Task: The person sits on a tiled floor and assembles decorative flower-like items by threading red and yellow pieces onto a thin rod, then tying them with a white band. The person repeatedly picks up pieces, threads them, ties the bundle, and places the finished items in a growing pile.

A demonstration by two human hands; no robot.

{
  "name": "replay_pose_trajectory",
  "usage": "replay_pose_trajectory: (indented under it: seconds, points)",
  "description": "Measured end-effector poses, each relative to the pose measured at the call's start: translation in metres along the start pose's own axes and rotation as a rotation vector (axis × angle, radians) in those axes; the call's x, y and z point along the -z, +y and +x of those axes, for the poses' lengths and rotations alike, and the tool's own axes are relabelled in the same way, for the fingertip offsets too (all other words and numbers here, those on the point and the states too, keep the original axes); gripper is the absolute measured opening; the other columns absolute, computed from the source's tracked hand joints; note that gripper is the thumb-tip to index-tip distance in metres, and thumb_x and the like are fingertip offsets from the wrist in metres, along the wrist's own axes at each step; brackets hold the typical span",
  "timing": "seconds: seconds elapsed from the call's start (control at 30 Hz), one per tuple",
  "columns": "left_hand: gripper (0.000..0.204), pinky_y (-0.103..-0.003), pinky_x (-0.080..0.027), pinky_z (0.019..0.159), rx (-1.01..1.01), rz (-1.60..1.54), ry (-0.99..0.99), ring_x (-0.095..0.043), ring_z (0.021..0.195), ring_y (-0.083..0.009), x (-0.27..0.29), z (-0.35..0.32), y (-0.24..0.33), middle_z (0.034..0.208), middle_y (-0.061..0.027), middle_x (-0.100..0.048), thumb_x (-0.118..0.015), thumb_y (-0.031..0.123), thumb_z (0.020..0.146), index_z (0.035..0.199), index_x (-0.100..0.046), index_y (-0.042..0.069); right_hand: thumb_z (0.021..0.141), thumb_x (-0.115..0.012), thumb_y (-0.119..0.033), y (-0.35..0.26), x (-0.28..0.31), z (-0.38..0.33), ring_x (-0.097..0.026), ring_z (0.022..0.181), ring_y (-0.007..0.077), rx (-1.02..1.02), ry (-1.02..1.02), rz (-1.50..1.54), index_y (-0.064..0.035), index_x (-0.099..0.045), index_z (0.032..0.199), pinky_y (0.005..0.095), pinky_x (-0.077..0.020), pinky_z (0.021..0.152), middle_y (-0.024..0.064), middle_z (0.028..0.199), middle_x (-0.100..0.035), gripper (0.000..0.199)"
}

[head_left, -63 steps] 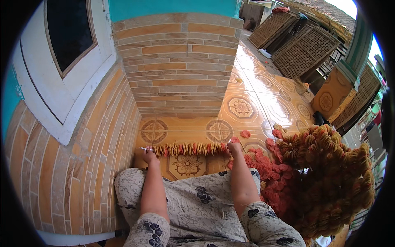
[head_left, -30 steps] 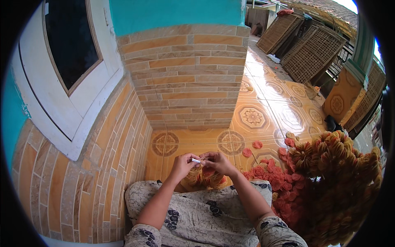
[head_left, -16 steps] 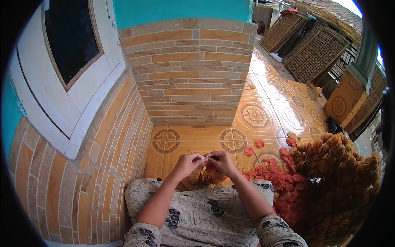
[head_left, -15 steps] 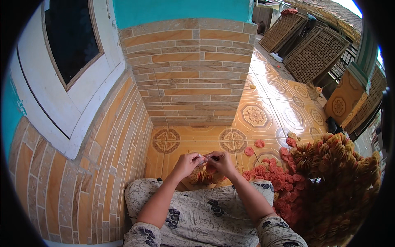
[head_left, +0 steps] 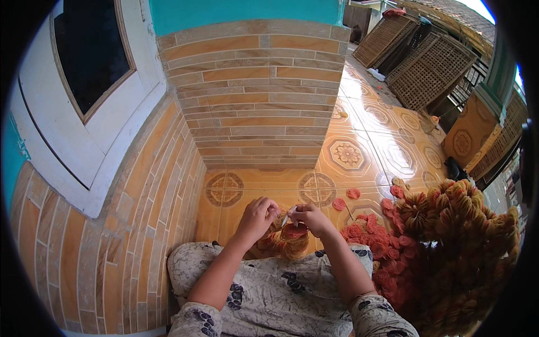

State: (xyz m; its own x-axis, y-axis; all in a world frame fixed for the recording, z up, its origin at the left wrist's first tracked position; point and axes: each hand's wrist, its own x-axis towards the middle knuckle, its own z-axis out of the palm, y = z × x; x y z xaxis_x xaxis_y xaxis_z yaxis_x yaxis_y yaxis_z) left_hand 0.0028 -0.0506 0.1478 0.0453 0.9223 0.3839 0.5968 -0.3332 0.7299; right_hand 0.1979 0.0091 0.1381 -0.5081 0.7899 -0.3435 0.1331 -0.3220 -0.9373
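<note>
My right hand point(head_left: 308, 218) pinches a small slim white piece point(head_left: 292, 212), too small to name. A little to its left, my left hand point(head_left: 261, 215) is closed with its fingertips together. What it holds, if anything, cannot be made out. The hands are slightly apart. Just below my right hand a round red mesh-like piece point(head_left: 295, 230) shows, over a bunch of ruffled yellow and red pieces point(head_left: 291, 248) in front of my lap. My forearms partly hide that bunch.
Loose red rosette-like discs point(head_left: 387, 255) lie heaped on the tiled floor to my right. Beside them rises a big pile of ruffled yellow-red bunches point(head_left: 449, 208). A tiled wall point(head_left: 252, 101) stands ahead, a white door point(head_left: 112, 135) at left. Woven racks point(head_left: 429, 70) lean at far right.
My hands were together over a small pale thing and have now parted. The left hand moved slightly left and up; the right keeps the white piece. The red disc shows more plainly.
</note>
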Motion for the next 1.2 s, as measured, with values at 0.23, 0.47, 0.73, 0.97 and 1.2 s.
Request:
replay_pose_trajectory:
  seconds: [0.23,0.47,0.73,0.97,1.2]
  points:
    - [0.021,-0.043,-0.042,0.078,-0.035,0.191,-0.057,-0.059,0.085,-0.0289,-0.010,0.000,0.009,0.080,-0.0064,-0.060,-0.059,0.026,0.095,0.086,-0.065,0.008,0.095,-0.062,-0.016,0.001,-0.009,-0.002,-0.056,0.067,0.0081,0.081,-0.039,0.346,-0.0012,-0.063,0.093,0.0225,-0.0443,0.057,0.0008,0.078,-0.060,0.015]
    - [0.021,-0.043,-0.041,0.077,-0.114,0.500,-0.224,-0.060,0.082,-0.0248,-0.023,-0.031,-0.004,0.080,-0.0023,-0.063,-0.059,0.027,0.094,0.080,-0.065,0.012,0.086,-0.071,-0.020,0.049,0.031,0.034,-0.057,0.061,0.0139,0.141,0.559,-0.362,-0.0001,-0.064,0.077,0.0324,-0.0459,0.056,0.0056,0.066,-0.063,0.023]
    - [0.023,-0.042,-0.040,0.079,-0.046,0.384,-0.296,-0.062,0.085,-0.0237,-0.042,-0.043,-0.022,0.080,-0.0013,-0.064,-0.058,0.029,0.094,0.079,-0.064,0.013,0.080,-0.075,-0.023,0.093,0.068,0.063,-0.058,0.064,0.0159,-0.035,0.388,-0.408,0.0013,-0.068,0.084,0.0341,-0.0478,0.062,0.0084,0.068,-0.064,0.026]
    - [0.021,-0.044,-0.042,0.078,-0.041,0.398,-0.348,-0.062,0.087,-0.0258,-0.043,-0.049,-0.023,0.085,-0.0027,-0.064,-0.059,0.028,0.093,0.082,-0.065,0.011,0.085,-0.075,-0.023,0.089,0.061,0.062,-0.050,0.063,0.0092,-0.048,0.460,-0.428,-0.0009,-0.065,0.079,0.0293,-0.0420,0.057,0.0002,0.067,-0.058,0.025]
    - [0.023,-0.036,-0.049,0.084,-0.070,-0.155,0.002,-0.064,0.091,-0.0268,-0.040,-0.025,-0.011,0.087,-0.0072,-0.066,-0.054,0.022,0.099,0.096,-0.067,0.004,0.090,-0.070,-0.022,0.045,0.034,0.047,-0.046,0.063,0.0078,0.232,0.329,-0.424,0.0007,-0.061,0.082,0.0271,-0.0391,0.057,0.0001,0.066,-0.054,0.026]
